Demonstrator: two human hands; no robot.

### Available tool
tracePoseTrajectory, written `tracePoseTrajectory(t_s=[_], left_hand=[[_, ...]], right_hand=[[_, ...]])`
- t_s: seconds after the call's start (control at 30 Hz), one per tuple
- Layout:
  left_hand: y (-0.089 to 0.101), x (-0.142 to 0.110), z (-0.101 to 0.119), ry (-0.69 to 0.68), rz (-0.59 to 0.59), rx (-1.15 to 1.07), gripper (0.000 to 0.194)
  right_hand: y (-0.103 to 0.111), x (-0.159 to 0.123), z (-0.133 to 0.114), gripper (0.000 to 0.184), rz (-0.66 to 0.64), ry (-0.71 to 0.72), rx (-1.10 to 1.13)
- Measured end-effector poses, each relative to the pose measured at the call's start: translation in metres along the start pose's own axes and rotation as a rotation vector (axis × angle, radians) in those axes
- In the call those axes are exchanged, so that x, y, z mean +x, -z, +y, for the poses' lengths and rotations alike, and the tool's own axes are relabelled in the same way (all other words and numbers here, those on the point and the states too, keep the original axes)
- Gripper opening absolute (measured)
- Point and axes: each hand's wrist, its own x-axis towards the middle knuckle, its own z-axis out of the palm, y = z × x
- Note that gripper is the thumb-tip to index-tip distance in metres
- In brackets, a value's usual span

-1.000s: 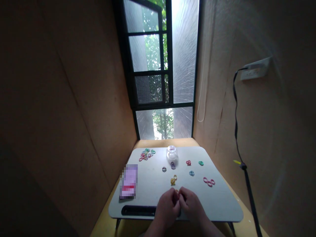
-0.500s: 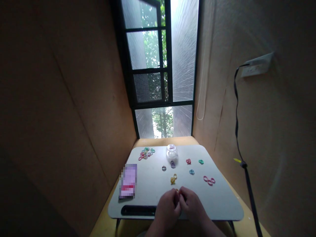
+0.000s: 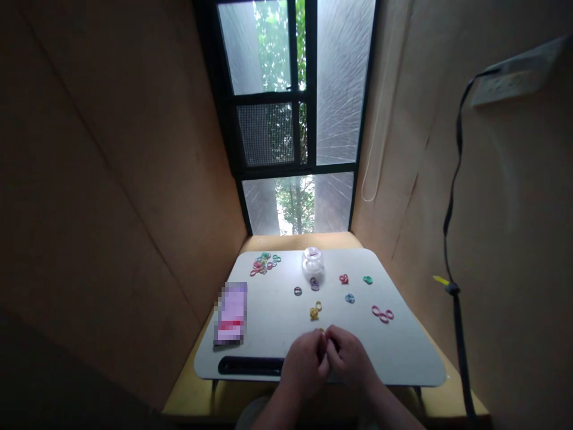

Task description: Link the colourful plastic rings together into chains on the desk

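Note:
My left hand [image 3: 307,361] and my right hand [image 3: 348,357] are closed and meet at the fingertips over the front of the white table [image 3: 264,328]. A small yellow ring [image 3: 322,331] peeks out between them, mostly hidden by the fingers. Just beyond lie more yellow rings [image 3: 314,312], some bunched together. Farther back are purple rings [image 3: 314,284], a dark ring piece [image 3: 298,291] and blue rings [image 3: 350,298]. To the right sit red rings [image 3: 344,279], green rings [image 3: 367,279] and linked pink rings [image 3: 383,314].
A clear round jar [image 3: 312,261] stands at the back centre. Mixed coloured rings [image 3: 265,263] are heaped at the back left. A blurred purple package or phone [image 3: 231,313] lies at left, above a black slot [image 3: 250,365]. A black cord [image 3: 452,221] hangs along the right wall.
The camera view has tilted slightly, so the table appears a little higher. Both hands stay together around the yellow ring; the other rings, jar and package keep their places.

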Motion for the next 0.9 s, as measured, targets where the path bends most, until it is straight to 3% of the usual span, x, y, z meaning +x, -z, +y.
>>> tracePoseTrajectory(t_s=[0.57,0.9], left_hand=[[0.004,0.0032,0.0034,0.034,-0.02,-0.014,0.005],[0.0033,0.0016,0.0075,0.009,-0.002,0.008,0.004]], right_hand=[[0.002,0.0049,0.003,0.019,-0.045,-0.011,-0.005],[0.0015,0.0018,-0.0005,0.017,0.01,-0.002,0.014]])
